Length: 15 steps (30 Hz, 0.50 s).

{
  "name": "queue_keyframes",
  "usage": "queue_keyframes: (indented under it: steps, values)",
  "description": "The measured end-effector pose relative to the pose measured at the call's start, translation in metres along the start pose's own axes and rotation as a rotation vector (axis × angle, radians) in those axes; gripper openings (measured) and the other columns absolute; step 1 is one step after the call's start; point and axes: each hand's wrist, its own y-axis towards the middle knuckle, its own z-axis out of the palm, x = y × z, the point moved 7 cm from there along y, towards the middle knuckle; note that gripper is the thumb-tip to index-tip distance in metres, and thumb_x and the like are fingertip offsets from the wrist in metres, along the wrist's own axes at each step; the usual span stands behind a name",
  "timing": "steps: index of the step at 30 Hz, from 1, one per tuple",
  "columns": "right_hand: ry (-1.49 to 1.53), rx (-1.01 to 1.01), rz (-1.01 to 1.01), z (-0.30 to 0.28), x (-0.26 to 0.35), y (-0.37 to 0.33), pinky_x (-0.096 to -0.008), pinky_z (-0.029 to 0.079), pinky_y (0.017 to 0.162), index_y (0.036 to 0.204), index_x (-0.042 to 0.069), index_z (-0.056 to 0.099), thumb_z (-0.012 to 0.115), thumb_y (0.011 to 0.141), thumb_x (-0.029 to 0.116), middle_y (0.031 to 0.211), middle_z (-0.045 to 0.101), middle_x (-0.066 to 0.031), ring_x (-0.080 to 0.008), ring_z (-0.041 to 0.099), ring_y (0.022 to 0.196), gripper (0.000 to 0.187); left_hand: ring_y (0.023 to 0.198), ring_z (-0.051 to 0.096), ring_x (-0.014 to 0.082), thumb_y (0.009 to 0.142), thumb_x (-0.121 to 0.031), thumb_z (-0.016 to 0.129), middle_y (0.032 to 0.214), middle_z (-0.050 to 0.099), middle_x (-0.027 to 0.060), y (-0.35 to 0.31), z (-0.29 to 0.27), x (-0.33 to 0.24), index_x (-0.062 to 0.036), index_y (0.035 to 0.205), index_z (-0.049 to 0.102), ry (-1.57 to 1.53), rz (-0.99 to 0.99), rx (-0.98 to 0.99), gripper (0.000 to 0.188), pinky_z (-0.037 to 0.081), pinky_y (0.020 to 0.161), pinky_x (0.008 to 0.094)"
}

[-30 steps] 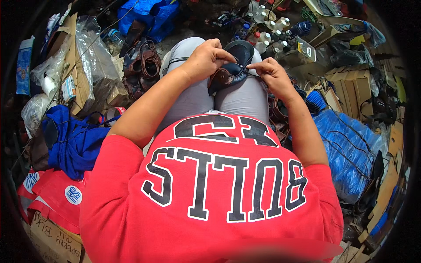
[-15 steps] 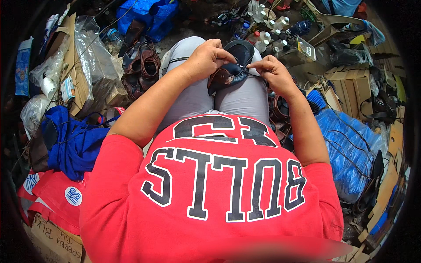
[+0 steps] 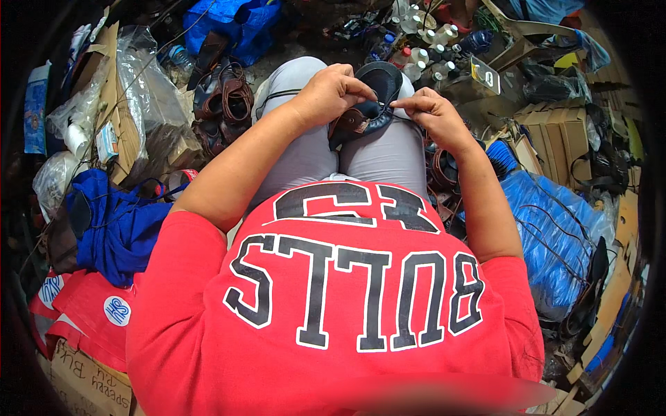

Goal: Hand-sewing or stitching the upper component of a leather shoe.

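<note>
A dark leather shoe (image 3: pixel 370 125) with a brown patch and a metal eyelet rests across my grey-trousered knees, its black inner side (image 3: pixel 386 78) facing up. My left hand (image 3: pixel 334 91) reaches it from the left, thumb and forefinger pinched at the shoe's opening. From the other side my right hand (image 3: pixel 436 116) pinches at the same opening, fingertips a short way from the left ones. Between the two pinches lies a small pale bit, perhaps thread or lace, too fine to make out. Both palms are turned away from view.
Brown strappy shoes (image 3: pixel 225 100) are piled left of my knees. Several small bottles (image 3: pixel 430 52) stand ahead on the right. Folded cardboard (image 3: pixel 555 135) and a blue plastic-wrapped bundle (image 3: pixel 548 236) lie to my right; blue cloth (image 3: pixel 114 222) and clear plastic (image 3: pixel 142 83) to my left.
Almost nothing differs. Both hands keep their pinch at the shoe's opening, with only a very slight shift of the fingers.
</note>
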Motion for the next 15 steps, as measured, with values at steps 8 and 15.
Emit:
queue_keyframes:
  steps: [8,15]
  values:
    - [0.128,0.107,0.061,0.004,-0.008,0.007,-0.0209,0.039,0.072,0.103,0.01,0.069,0.057,0.078,0.0,0.079,0.046,0.0014,-0.0094,0.046,0.076,0.029,0.073,0.05,0.0196,0.074,-0.003,0.067,0.071,0.048,0.0053,0.021,0.007,-0.001,-0.0146,0.088,0.072,-0.002,0.083,0.123,0.02,0.042,0.066,0.0299]
    - [0.114,0.07,0.096,0.006,-0.006,-0.002,-0.0214,0.041,0.076,0.106,0.01,0.068,0.064,0.079,0.006,0.087,0.056,0.0009,-0.0081,0.051,0.083,0.027,0.077,0.055,0.0197,0.074,-0.002,0.065,0.078,0.056,0.0055,0.013,0.004,-0.017,-0.0115,0.088,0.07,0.132,0.12,0.167,0.018,0.045,0.069,0.0297]
